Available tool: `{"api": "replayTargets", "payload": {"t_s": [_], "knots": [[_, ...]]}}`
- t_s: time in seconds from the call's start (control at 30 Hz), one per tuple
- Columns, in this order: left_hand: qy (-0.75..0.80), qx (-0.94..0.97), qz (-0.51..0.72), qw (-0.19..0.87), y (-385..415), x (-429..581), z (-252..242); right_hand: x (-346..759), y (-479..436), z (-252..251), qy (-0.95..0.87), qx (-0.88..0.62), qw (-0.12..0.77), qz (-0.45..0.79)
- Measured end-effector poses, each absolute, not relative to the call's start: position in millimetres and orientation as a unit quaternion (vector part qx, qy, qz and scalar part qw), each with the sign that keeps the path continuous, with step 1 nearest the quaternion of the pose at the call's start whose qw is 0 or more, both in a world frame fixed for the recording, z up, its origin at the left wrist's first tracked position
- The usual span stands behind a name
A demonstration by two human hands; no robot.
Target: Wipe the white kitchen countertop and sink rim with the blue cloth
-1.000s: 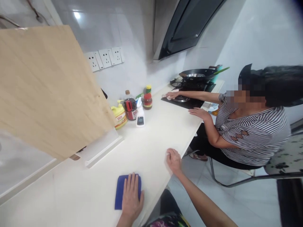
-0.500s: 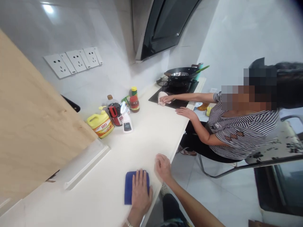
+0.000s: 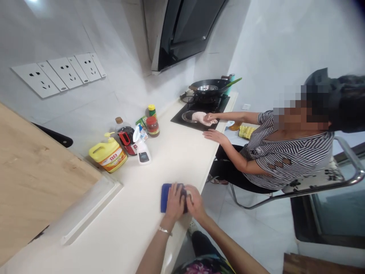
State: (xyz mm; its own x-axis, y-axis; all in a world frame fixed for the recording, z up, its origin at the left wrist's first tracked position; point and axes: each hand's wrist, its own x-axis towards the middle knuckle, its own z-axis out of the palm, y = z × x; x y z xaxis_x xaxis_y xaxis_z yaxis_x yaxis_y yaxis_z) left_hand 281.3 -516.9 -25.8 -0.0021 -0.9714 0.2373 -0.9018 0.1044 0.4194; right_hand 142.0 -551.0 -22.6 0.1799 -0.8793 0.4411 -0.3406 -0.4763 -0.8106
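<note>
A folded blue cloth [image 3: 164,198] lies on the white countertop [image 3: 137,213], near its front edge. My left hand [image 3: 175,201] rests on top of it, palm down with the fingers stretched out. At the cloth's right side is my right hand [image 3: 195,203], its fingers curled over the darker, bunched edge; the fingertips are partly hidden. A white spray bottle [image 3: 143,151] stands farther up the counter. Beside it are a yellow pump jug [image 3: 110,155], a red-and-black bottle [image 3: 129,140] and a red-lidded jar [image 3: 152,126].
A seated person [image 3: 285,152] at the right wipes the black cooktop [image 3: 181,118] with a pale cloth [image 3: 199,117]. A wok [image 3: 219,84] sits at the far end beneath the range hood [image 3: 191,30]. A wooden board [image 3: 45,182] and a raised white ledge [image 3: 94,213] border the left.
The blue cloth and my left hand have moved up the counter. My right hand has come to the cloth's right edge. The other person's pale cloth has moved right across the cooktop.
</note>
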Motion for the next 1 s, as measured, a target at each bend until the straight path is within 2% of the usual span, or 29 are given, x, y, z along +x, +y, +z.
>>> {"api": "replayTargets", "payload": {"t_s": [0.13, 0.33, 0.5, 0.73, 1.0], "knots": [[-0.644, 0.697, -0.038, 0.313, -476, 344, -26, 185, -538, -17, 0.384, -0.822, 0.211, -0.364], [-0.531, 0.803, 0.025, 0.269, -433, 421, -48, 229, -525, -34, 0.385, -0.884, 0.118, -0.239], [-0.515, 0.822, 0.036, 0.239, -428, 425, -60, 200, -537, -39, 0.364, -0.899, 0.094, -0.225], [-0.517, 0.829, 0.039, 0.212, -427, 412, -51, 146, -568, -28, 0.379, -0.896, 0.075, -0.219], [-0.534, 0.816, 0.082, 0.205, -413, 416, -50, 132, -624, -25, 0.395, -0.89, 0.061, -0.218]]}}
